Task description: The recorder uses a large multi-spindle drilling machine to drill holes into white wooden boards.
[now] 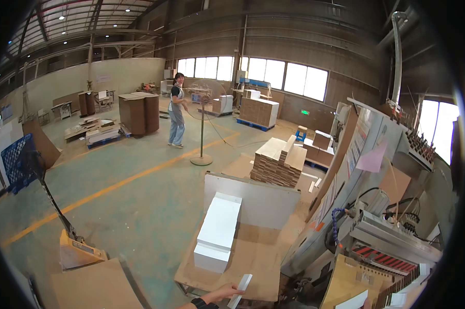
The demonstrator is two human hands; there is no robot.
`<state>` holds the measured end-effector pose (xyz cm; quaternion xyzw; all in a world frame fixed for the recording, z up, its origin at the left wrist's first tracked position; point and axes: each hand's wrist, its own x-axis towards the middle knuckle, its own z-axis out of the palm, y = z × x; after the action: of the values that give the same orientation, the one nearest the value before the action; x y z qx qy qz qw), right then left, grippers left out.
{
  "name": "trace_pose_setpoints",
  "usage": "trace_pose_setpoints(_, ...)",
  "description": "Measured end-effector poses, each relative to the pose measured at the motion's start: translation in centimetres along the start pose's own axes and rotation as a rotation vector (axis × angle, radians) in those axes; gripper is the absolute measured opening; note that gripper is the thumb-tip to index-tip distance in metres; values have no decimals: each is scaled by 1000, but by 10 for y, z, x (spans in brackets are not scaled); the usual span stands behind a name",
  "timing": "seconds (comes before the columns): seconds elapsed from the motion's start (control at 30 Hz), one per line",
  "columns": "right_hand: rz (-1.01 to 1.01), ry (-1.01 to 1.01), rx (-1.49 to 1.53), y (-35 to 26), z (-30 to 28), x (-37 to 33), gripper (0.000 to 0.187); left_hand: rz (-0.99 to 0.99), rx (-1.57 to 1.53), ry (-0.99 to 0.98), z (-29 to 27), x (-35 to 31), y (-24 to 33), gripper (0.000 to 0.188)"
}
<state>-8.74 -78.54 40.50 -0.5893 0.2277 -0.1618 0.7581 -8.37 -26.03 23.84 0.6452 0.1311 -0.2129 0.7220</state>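
At the lower edge of the head view, my left hand (224,293) reaches in from the lower left, a black band on its wrist. Its fingers are closed around a narrow white strip (241,289), held at a slant over the near edge of a brown-topped table (255,260). Beyond the hand, on the same table, lies a stack of white boards (218,221), its near end stepped. A pale upright panel (258,198) stands along the table's far side. My right hand is out of view.
A machine (392,226) with hoses and a red-and-black striped part stands close at right. A yellow pallet jack (80,251) is at left. Further off are stacked brown boards (276,172), a pedestal fan (202,129) and a person (176,113) standing beside it.
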Motion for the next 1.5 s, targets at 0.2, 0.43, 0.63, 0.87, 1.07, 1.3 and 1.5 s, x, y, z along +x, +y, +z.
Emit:
trace_pose_setpoints(0.2, -52, -30, 44, 14, -15, 46, 19, 19, 222, -72, 26, 37, 3, 45)
trace_pose_setpoints(0.43, 20, -63, 103, 25, 32, 39, 14, 40, 375, 33, 36, 35, -33, 47)
trace_pose_setpoints(0.63, 91, -98, 124, 52, 12, 46, 20, -52, 694, 238, 4, 26, -71, 62)
trace_pose_setpoints(0.87, -8, 14, 135, 31, 52, 80, 23, -254, 1011, 365, -93, -19, -124, 54)
trace_pose_setpoints(1.07, -67, 346, -47, 3, 29, 164, 17, -366, 1116, 267, -146, -11, -185, 65)
trace_pose_setpoints(1.3, -56, 605, -59, 28, 32, 250, 15, -284, 1101, 327, -71, -44, -126, 40)
trace_pose_setpoints(1.5, -285, 573, -733, 47, 20, 291, 11, -5, 1367, -56, -96, -61, -139, 30)
